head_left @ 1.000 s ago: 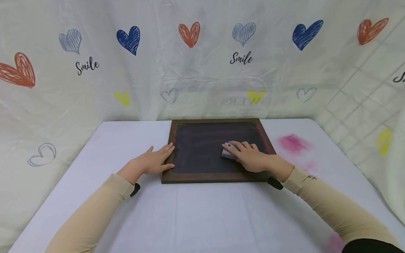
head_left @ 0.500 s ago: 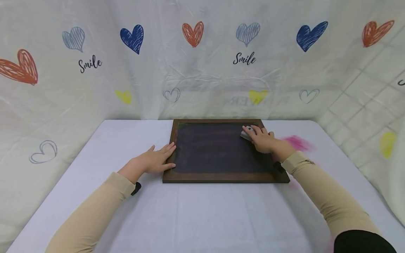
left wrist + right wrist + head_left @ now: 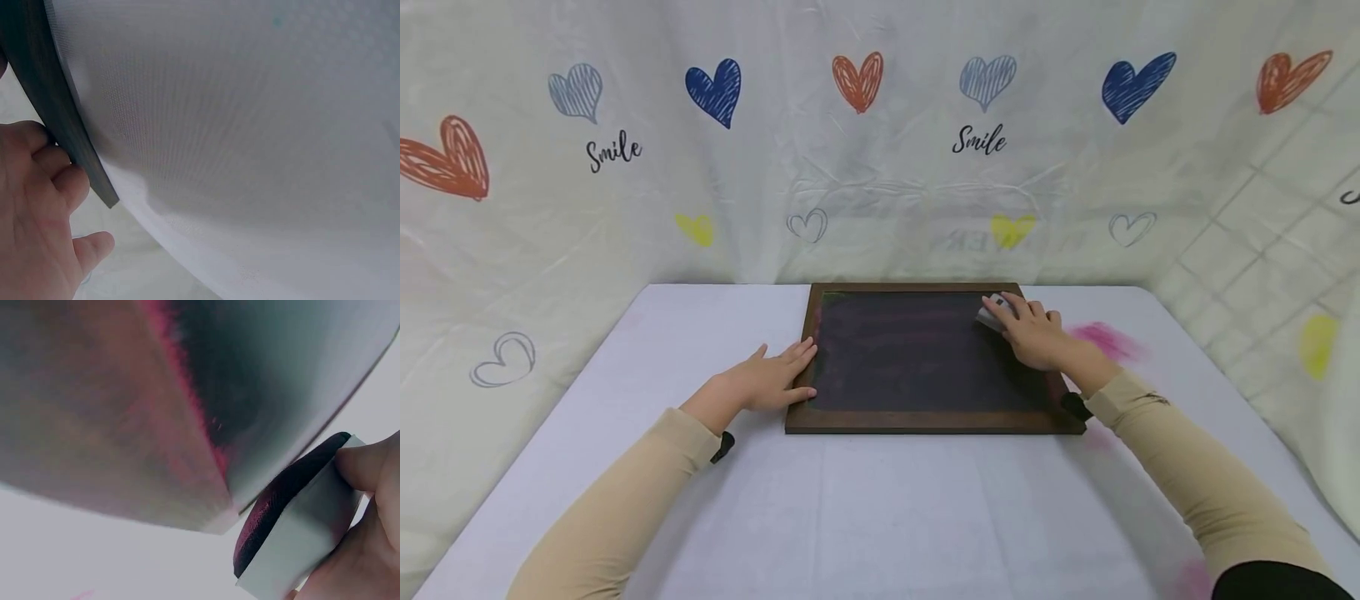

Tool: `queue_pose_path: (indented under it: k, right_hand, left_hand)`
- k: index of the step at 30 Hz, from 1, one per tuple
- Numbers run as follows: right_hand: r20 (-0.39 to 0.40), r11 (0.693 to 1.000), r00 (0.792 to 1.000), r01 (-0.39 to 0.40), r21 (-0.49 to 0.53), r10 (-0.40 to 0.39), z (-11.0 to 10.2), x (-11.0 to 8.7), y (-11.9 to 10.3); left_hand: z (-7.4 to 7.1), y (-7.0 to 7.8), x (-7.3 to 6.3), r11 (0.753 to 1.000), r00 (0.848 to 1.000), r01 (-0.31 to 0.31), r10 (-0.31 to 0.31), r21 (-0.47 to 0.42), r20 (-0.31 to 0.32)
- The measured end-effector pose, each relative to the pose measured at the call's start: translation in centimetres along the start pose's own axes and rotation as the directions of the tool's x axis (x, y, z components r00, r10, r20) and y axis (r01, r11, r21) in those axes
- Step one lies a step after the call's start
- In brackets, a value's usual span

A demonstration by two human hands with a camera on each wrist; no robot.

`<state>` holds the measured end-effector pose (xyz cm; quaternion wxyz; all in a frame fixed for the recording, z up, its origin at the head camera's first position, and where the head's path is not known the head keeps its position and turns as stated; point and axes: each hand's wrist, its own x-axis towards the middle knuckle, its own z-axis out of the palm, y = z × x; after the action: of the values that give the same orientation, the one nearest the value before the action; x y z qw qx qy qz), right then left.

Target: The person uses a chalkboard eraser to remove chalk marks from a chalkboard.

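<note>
A wood-framed blackboard (image 3: 910, 358) lies flat on the table, its dark surface faintly smeared with pink and purple. My left hand (image 3: 760, 383) rests on the frame's left side, fingers spread; the left wrist view shows its fingertips against the frame edge (image 3: 69, 119). Near the board's top right corner, my right hand (image 3: 1033, 333) grips a chalkboard eraser (image 3: 994, 313). In the right wrist view this eraser (image 3: 300, 519) has a pale grey body and a dark pad stained pink, held between thumb and fingers. Pink chalk dust (image 3: 187, 387) lines the inner frame edge.
The table wears a white cloth (image 3: 880, 508). A pink chalk smudge (image 3: 1105, 340) marks the cloth to the right of the board, with a fainter one (image 3: 1195, 577) near the front right. Behind stands a white curtain (image 3: 910, 183) printed with hearts.
My right hand has moved the eraser from the board's lower right middle up to the top right corner, then slightly farther right. My left hand has stayed on the frame.
</note>
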<state>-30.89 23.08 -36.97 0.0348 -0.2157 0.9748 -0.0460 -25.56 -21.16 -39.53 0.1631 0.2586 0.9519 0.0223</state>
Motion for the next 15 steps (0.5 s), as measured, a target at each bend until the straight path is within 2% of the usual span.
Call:
queue_pose_path:
  k: [9,15]
  right_hand:
    - [-0.054,1.0,0.998,-0.01,0.017,0.011,-0.8,-2.7,2.1]
    - [-0.093,0.998,0.994,-0.049,0.046,0.053,-1.0,-4.5,3.9]
  left_hand:
    - [-0.1,0.1,-0.2,1.0,1.0,0.003,-0.003,-0.005,-0.002]
    - [-0.1,0.3,-0.3,1.0,1.0,-0.001,0.001,-0.008,0.004]
